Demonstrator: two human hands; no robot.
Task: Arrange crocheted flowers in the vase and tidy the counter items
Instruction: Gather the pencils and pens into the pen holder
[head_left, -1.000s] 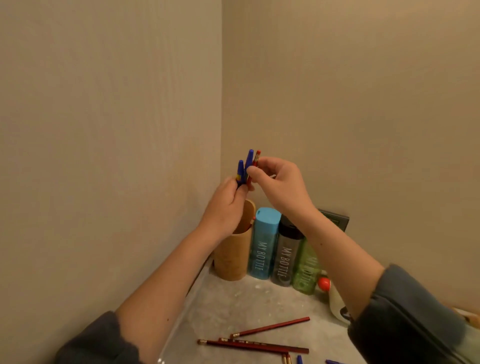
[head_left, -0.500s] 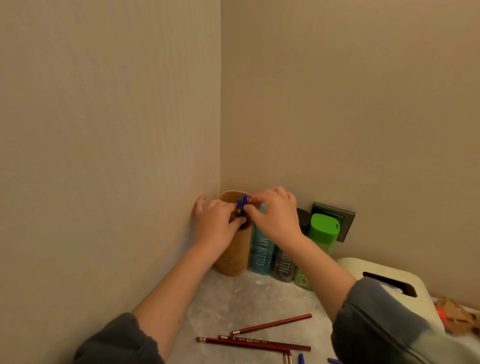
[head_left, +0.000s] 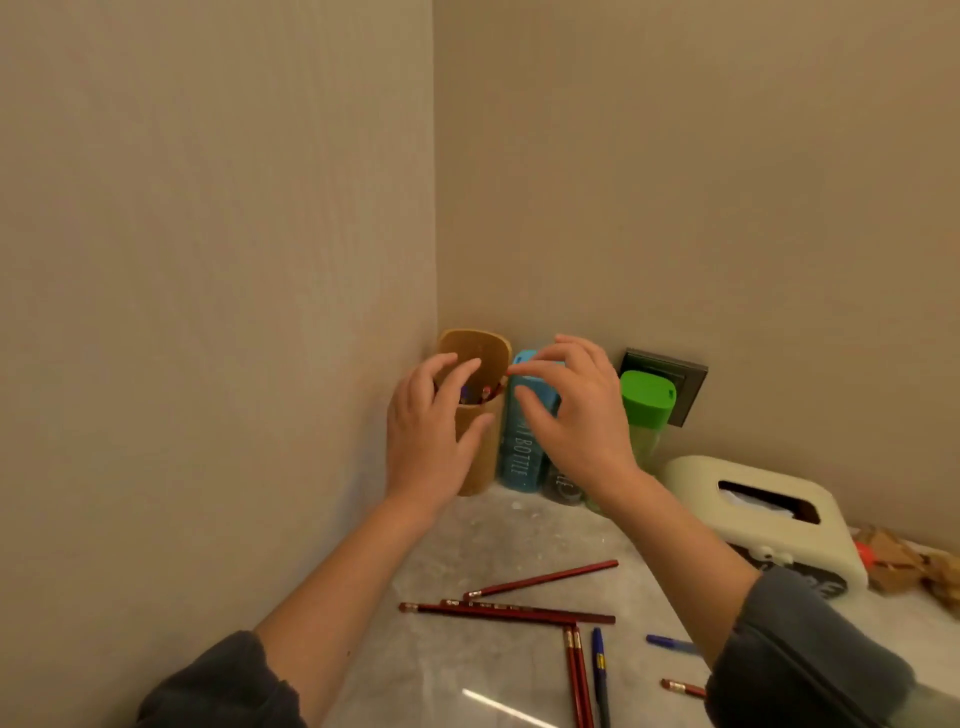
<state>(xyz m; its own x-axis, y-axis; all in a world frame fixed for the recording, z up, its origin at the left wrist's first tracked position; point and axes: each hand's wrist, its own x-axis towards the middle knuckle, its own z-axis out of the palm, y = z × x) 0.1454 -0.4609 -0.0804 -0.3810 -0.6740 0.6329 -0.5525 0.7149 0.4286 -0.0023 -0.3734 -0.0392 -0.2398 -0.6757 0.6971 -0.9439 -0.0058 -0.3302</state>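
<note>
A bamboo pen holder (head_left: 480, 452) is seen upright in the back left corner of the desk (head_left: 467, 670), close against both walls. Inside its mouth, a blue pen cap and red pencil ends (head_left: 475, 393) can be made out.

The left hand (head_left: 426, 431) is held in front of the holder, its grip apart, with fingers spread and nothing clasped; whether the thumb touches the holder's side cannot be told. The right hand (head_left: 576, 415) is raised just beside it, in front of a blue bottle (head_left: 522, 452), its grip likewise apart and holding nothing.

Beside the blue bottle a dark bottle (head_left: 563, 486) and a green-lidded bottle (head_left: 647, 400) are lined along the back wall, below a wall socket (head_left: 680, 376). A cream tissue box (head_left: 753, 499) is placed further right.

Nearer the front edge, loose red pencils (head_left: 504, 613) are scattered across the desk, with a blue pen (head_left: 600, 670) lying alongside two of them.
</note>
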